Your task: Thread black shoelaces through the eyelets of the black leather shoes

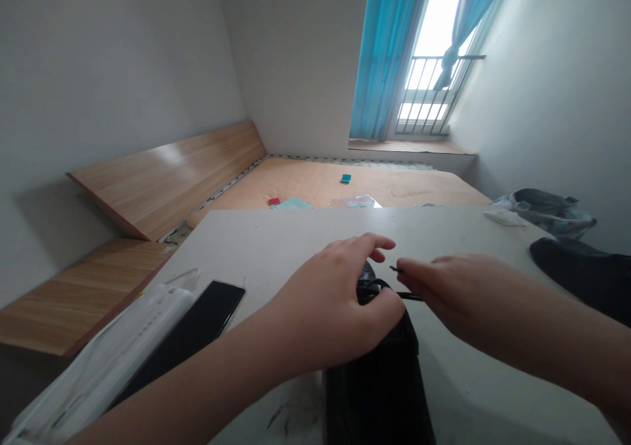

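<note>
A black shoe [379, 399] stands on the white table in front of me, its near part running out of the bottom of the view. My left hand [340, 300] is curved over its top, thumb on the near side and fingers on the far side, with dark lacing showing between them. To the right, my right hand [458, 294] pinches a thin black shoelace [409, 296] that stretches from the shoe. A short dark tip of lace pokes out past its fingertips. The left palm hides much of the shoe's upper.
On the left of the table [276, 248] lie a dark-screened phone [197, 327] and a white power strip [133, 346] with a cable. Another black shoe [582, 274] is at the right edge, near a small white packet [505, 217]. Beyond stands a bed [394, 182].
</note>
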A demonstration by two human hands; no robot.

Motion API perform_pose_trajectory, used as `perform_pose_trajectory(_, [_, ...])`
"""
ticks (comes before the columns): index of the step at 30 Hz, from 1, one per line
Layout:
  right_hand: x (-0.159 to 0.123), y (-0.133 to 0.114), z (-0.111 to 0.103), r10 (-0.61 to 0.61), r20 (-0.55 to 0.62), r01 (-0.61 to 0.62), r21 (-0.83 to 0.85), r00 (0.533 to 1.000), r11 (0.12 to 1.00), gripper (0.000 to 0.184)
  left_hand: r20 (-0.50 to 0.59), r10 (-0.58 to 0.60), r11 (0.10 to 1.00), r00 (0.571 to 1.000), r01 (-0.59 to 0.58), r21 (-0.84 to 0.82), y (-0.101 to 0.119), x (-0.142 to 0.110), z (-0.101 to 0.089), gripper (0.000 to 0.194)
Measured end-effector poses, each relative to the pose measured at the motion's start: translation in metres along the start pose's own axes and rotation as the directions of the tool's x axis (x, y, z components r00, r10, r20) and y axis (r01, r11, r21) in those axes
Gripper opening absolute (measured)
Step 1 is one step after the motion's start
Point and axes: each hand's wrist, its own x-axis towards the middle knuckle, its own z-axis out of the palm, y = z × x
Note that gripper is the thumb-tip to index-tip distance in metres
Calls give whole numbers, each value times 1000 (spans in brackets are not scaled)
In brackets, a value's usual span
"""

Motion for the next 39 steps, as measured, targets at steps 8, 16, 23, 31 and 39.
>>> perform_pose_trajectory(8, [-8, -19, -19, -53, 64, 2, 620, 997, 785, 38, 289, 44, 978, 956, -101, 185, -13, 0, 7, 28])
perform_pose_trajectory(16, [-7, -34, -26, -194, 198, -7, 717, 961, 698, 38, 290, 27, 963, 957, -103, 249, -16, 1, 9, 63])
perform_pose_trajectory(23, [-7, -41, -26, -358, 186, 77, 792, 915, 606, 39, 254, 5, 939, 967, -92, 331, -16, 4, 17, 57])
perform_pose_trajectory(31, [-8, -45, -28, -354, 199, -60, 928, 914, 367, 59, 208, 6, 937, 978, -78, 341, -16, 5, 17, 39])
perform_pose_trajectory(39, [-6, -40, -24, -290, 139, -152, 988, 947, -21, 48, 214, 5, 948, 977, -73, 309, -17, 5, 18, 37])
